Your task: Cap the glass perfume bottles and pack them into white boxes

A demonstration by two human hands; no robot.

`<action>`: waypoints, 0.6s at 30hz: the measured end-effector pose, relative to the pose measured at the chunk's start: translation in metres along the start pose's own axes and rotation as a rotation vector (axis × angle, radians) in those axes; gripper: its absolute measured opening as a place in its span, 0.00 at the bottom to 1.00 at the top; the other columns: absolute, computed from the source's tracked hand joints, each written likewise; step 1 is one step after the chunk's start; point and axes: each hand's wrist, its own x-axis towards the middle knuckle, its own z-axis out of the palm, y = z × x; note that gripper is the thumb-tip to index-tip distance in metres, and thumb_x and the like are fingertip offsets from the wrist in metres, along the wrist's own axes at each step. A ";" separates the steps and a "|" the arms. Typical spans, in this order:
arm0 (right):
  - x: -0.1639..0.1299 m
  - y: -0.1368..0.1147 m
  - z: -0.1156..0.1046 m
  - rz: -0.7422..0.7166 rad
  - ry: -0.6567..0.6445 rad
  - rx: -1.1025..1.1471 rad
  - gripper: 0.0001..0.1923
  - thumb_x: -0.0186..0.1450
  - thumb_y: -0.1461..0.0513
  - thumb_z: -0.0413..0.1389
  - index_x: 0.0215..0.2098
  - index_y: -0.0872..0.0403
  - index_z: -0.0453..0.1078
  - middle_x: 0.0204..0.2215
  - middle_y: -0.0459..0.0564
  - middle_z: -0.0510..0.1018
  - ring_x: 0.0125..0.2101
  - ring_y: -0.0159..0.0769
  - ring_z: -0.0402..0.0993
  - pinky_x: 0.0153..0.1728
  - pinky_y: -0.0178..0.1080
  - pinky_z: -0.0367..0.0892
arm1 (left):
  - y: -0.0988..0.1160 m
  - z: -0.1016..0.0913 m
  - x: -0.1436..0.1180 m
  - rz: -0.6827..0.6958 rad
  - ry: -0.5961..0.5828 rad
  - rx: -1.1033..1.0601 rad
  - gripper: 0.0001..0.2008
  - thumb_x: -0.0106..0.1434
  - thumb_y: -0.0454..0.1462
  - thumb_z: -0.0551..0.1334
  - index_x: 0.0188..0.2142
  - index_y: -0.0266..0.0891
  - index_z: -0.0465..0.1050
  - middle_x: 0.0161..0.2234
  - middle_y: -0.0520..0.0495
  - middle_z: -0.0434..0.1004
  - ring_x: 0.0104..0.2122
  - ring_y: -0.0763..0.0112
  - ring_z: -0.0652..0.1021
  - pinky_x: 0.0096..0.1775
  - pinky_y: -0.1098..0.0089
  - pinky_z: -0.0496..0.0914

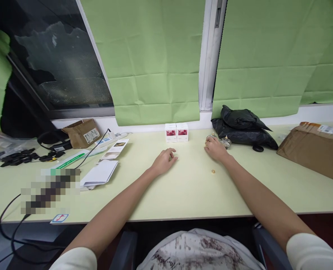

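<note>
My left hand (164, 161) rests on the table with fingers loosely curved and thumb apart, holding nothing. Farther to the right, my right hand (214, 149) has its fingers closed around a small glass vessel (211, 135) with a gold-coloured top, mostly hidden behind the fingers. Just beside that hand stands a second glass vessel (226, 142), also with a gold-coloured tip. A small gold-coloured ring-shaped piece (213, 171) lies on the table nearer to me. White boxes (171, 134) with pink pictures stand together at the back, between and beyond my hands.
Black plastic bags (245, 133) and a large cardboard box (315, 152) occupy the right side of the table (180, 198). On the left lie folded white cards (100, 173), an opened small carton (83, 134), black cables and a blurred-out object (49, 191).
</note>
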 end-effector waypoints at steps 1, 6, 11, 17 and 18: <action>0.000 0.000 -0.005 0.001 0.010 0.006 0.15 0.73 0.63 0.49 0.46 0.58 0.78 0.57 0.65 0.71 0.58 0.57 0.65 0.58 0.54 0.65 | 0.000 0.000 0.000 0.000 0.000 0.000 0.17 0.72 0.47 0.59 0.56 0.45 0.70 0.44 0.47 0.79 0.46 0.60 0.76 0.45 0.62 0.70; -0.002 0.004 -0.042 0.135 -0.079 0.219 0.12 0.75 0.56 0.49 0.46 0.53 0.70 0.42 0.59 0.78 0.41 0.47 0.78 0.43 0.45 0.72 | 0.000 0.001 0.000 -0.002 -0.003 0.002 0.17 0.72 0.47 0.59 0.56 0.44 0.70 0.44 0.46 0.79 0.46 0.59 0.76 0.45 0.61 0.70; -0.015 0.004 -0.073 0.172 -0.754 0.774 0.19 0.71 0.45 0.56 0.40 0.51 0.64 0.29 0.48 0.76 0.21 0.33 0.74 0.22 0.35 0.70 | 0.001 0.000 -0.001 0.001 -0.005 -0.001 0.16 0.72 0.47 0.59 0.55 0.44 0.71 0.44 0.46 0.78 0.46 0.59 0.76 0.45 0.61 0.70; -0.019 -0.014 -0.075 0.090 -1.179 0.980 0.27 0.63 0.41 0.63 0.44 0.54 0.66 0.37 0.56 0.84 0.25 0.42 0.83 0.21 0.39 0.77 | 0.001 0.000 0.000 0.027 0.009 0.018 0.15 0.72 0.46 0.59 0.53 0.44 0.72 0.44 0.46 0.78 0.46 0.58 0.76 0.46 0.60 0.71; -0.019 -0.015 -0.074 0.085 -1.191 0.995 0.28 0.63 0.40 0.63 0.44 0.54 0.67 0.39 0.59 0.85 0.25 0.43 0.84 0.21 0.39 0.77 | 0.000 0.000 0.001 0.031 0.007 0.020 0.15 0.72 0.46 0.59 0.53 0.44 0.73 0.44 0.46 0.78 0.46 0.58 0.76 0.47 0.60 0.71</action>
